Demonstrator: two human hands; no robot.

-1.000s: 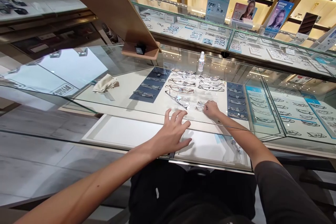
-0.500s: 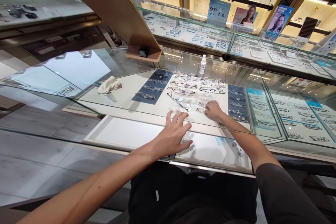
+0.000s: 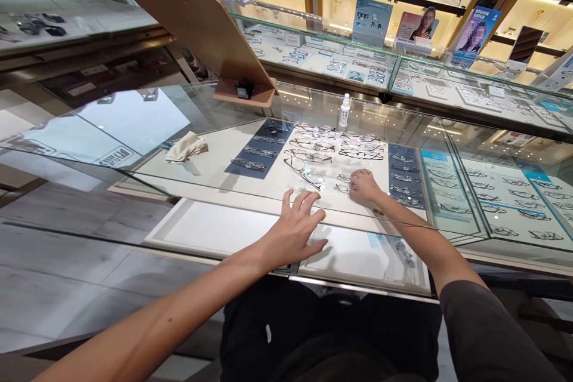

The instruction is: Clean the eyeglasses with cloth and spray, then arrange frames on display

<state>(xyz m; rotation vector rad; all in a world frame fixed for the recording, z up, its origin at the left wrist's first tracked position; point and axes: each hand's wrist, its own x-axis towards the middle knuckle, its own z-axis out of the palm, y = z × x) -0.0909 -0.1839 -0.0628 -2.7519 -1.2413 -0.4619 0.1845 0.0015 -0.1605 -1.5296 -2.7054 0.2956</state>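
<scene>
My left hand rests over the front edge of the glass counter, its fingers spread and nothing in them. Just beyond its fingertips lies a pair of dark-rimmed eyeglasses, set at a slant. To the right, my right hand has its fingers curled at the end of a thin-framed pair of eyeglasses; the fingertips are partly hidden. Behind both hands, several more eyeglasses lie in two columns. Dark blue mats with other frames flank these columns on the left and right.
A white spray bottle stands upright at the back of the counter. A crumpled beige cloth lies at the left. Behind it leans a large wooden-backed board on a stand. Below my hands is a white drawer. Glass display cases continue rightward.
</scene>
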